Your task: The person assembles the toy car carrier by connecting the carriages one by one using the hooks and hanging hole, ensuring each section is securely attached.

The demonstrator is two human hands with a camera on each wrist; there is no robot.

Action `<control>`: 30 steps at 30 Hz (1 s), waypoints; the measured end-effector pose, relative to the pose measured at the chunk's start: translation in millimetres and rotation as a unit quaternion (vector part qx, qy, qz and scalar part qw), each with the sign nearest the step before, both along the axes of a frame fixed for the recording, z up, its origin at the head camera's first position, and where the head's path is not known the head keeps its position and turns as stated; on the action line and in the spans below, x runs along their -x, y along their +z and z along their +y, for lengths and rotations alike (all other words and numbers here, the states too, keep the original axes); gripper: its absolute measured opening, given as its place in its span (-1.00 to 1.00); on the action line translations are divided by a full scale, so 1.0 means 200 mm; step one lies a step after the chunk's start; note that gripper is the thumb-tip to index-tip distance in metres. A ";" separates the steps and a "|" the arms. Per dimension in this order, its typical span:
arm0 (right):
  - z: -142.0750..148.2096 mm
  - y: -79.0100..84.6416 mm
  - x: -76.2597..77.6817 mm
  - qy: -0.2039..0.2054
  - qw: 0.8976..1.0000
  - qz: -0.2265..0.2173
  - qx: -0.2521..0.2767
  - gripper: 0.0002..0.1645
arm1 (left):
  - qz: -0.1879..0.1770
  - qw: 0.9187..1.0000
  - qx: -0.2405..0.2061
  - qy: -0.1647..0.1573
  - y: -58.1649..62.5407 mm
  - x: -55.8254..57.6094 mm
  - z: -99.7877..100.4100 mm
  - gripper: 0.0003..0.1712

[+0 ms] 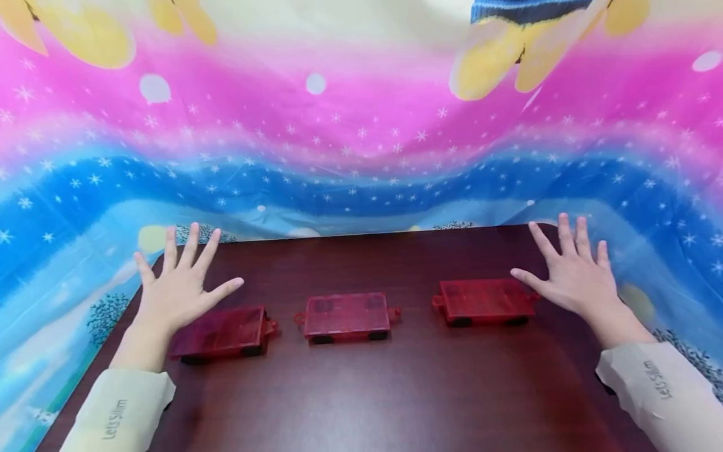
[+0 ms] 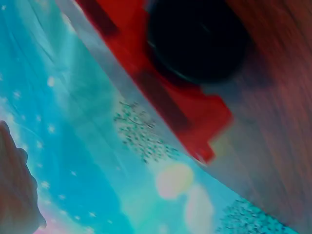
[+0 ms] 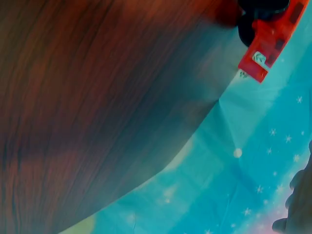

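Observation:
My left hand (image 1: 175, 294) is held out with its fingers spread, overlapping the end of the left red wagon (image 1: 228, 333) in the head view. That translucent toy wagon has black wheels and a small coupling at its right end. In the left wrist view, a large black wheel (image 2: 195, 41) shows close up. A similar middle wagon (image 1: 346, 314) sits between the hands. Fingers spread wide, my right hand (image 1: 582, 279) is just beyond the right wagon (image 1: 486, 300), whose red coupling (image 3: 258, 58) appears in the right wrist view. Both hands hold nothing.
The three wagons stand roughly in a row on a dark brown wooden table (image 1: 361, 395). Behind the table and along its sides hangs a pink and blue patterned cloth (image 1: 361, 132). Light sleeves (image 1: 121, 408) cover both forearms.

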State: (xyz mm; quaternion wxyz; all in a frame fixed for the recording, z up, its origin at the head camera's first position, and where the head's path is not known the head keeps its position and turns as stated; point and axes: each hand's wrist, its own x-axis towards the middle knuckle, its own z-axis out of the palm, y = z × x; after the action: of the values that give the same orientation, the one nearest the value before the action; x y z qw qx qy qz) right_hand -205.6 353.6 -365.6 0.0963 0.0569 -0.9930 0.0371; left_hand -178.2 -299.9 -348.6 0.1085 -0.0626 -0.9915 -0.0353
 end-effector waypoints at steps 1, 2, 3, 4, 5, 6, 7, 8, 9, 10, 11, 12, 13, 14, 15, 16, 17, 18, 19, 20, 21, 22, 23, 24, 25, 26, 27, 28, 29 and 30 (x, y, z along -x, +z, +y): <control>-0.01 0.00 0.00 0.004 1.000 0.000 0.000 0.16 | 0.003 1.000 0.001 -0.005 0.01 0.00 0.02 0.15; -0.03 0.00 0.00 0.010 1.000 0.000 0.001 0.16 | 0.005 1.000 0.002 -0.009 0.01 0.00 0.04 0.15; -0.04 0.00 0.01 0.016 1.000 0.000 -0.001 0.16 | 0.007 1.000 0.003 -0.012 0.02 0.00 0.05 0.15; -0.05 0.00 0.01 0.022 1.000 0.001 -0.002 0.15 | 0.009 1.000 0.004 -0.015 0.02 0.00 0.07 0.14; -0.07 0.00 0.01 0.029 1.000 0.002 -0.003 0.15 | 0.010 1.000 0.004 -0.019 0.02 0.00 0.08 0.14; -0.08 -0.01 0.01 0.035 0.999 0.004 -0.005 0.14 | 0.010 1.000 0.004 -0.022 0.02 0.00 0.10 0.14; -0.10 -0.01 0.01 0.041 0.999 0.005 -0.008 0.14 | 0.010 1.000 0.005 -0.025 0.01 -0.01 0.12 0.14; -0.11 -0.02 0.01 0.047 0.999 0.006 -0.010 0.14 | 0.011 0.999 0.005 -0.029 0.01 -0.01 0.13 0.14; -0.13 -0.02 0.01 0.052 0.999 0.006 -0.011 0.14 | 0.012 0.999 0.006 -0.034 0.00 -0.01 0.15 0.14; -0.14 -0.03 0.01 0.058 0.998 0.005 -0.012 0.14 | 0.012 0.999 0.007 -0.039 -0.01 -0.01 0.17 0.14; -0.16 -0.03 0.00 0.063 0.998 0.003 -0.011 0.15 | 0.011 0.999 0.007 -0.045 -0.01 -0.01 0.19 0.13; -0.17 -0.04 0.00 0.068 0.998 0.001 -0.011 0.15 | 0.011 0.999 0.007 -0.051 -0.02 -0.01 0.22 0.13; -0.18 -0.05 -0.01 0.072 0.997 -0.003 -0.010 0.15 | 0.011 0.998 0.006 -0.058 -0.03 -0.01 0.24 0.13; -0.20 -0.05 -0.01 0.077 0.997 -0.007 -0.008 0.16 | 0.011 0.998 0.005 -0.066 -0.04 -0.01 0.26 0.12; -0.21 -0.06 -0.02 0.082 0.997 -0.011 -0.007 0.16 | 0.011 0.997 0.002 -0.075 -0.05 -0.01 0.28 0.12; -0.23 -0.07 -0.02 0.089 0.996 -0.013 -0.007 0.15 | 0.011 0.996 0.000 -0.084 -0.06 -0.01 0.31 0.11; -0.25 -0.07 -0.02 0.096 0.995 -0.015 -0.006 0.16 | 0.012 0.995 -0.003 -0.094 -0.07 -0.01 0.33 0.11; -0.26 -0.08 -0.03 0.103 0.995 -0.016 -0.006 0.15 | 0.013 0.994 -0.006 -0.104 -0.08 -0.01 0.35 0.11; -0.28 -0.09 -0.03 0.111 0.994 -0.018 -0.007 0.15 | 0.013 0.993 -0.009 -0.114 -0.09 -0.01 0.37 0.11; -0.29 -0.10 -0.03 0.120 0.993 -0.018 -0.008 0.15 | 0.013 0.992 -0.010 -0.124 -0.10 -0.01 0.39 0.11; -0.31 -0.10 -0.03 0.128 0.992 -0.019 -0.008 0.15 | 0.013 0.991 -0.010 -0.132 -0.11 -0.01 0.41 0.11; -0.32 -0.11 -0.04 0.136 0.990 -0.021 -0.009 0.15 | 0.012 0.990 -0.009 -0.141 -0.12 -0.01 0.43 0.12; -0.34 -0.12 -0.04 0.143 0.989 -0.024 -0.010 0.15 | 0.011 0.989 -0.008 -0.148 -0.12 -0.01 0.45 0.12; -0.35 -0.12 -0.05 0.147 0.989 -0.027 -0.010 0.14 | 0.008 0.988 -0.007 -0.156 -0.13 -0.01 0.47 0.12; -0.37 -0.13 -0.06 0.152 0.988 -0.031 -0.008 0.14 | 0.005 0.986 -0.005 -0.164 -0.14 -0.01 0.49 0.12; -0.38 -0.14 -0.06 0.155 0.987 -0.036 -0.007 0.14 | 0.001 0.985 -0.004 -0.172 -0.15 -0.01 0.51 0.11; -0.39 -0.14 -0.07 0.157 0.987 -0.042 -0.006 0.14 | -0.003 0.984 -0.003 -0.180 -0.16 -0.01 0.53 0.11; -0.40 -0.14 -0.08 0.158 0.986 -0.048 -0.005 0.15 | -0.009 0.982 -0.003 -0.187 -0.17 -0.01 0.55 0.11; -0.41 -0.15 -0.08 0.159 0.986 -0.053 -0.003 0.15 | -0.015 0.981 -0.005 -0.195 -0.18 -0.02 0.56 0.10; -0.41 -0.15 -0.09 0.161 0.985 -0.057 -0.001 0.15 | -0.023 0.979 -0.008 -0.202 -0.18 -0.02 0.58 0.10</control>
State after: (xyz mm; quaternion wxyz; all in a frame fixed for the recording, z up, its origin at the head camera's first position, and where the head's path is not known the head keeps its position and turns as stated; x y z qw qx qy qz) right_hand -188.2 271.1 -395.8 0.0322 0.2138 -0.9749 0.0541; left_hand -174.5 -184.1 -385.5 0.0767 -0.2602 -0.9602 -0.0659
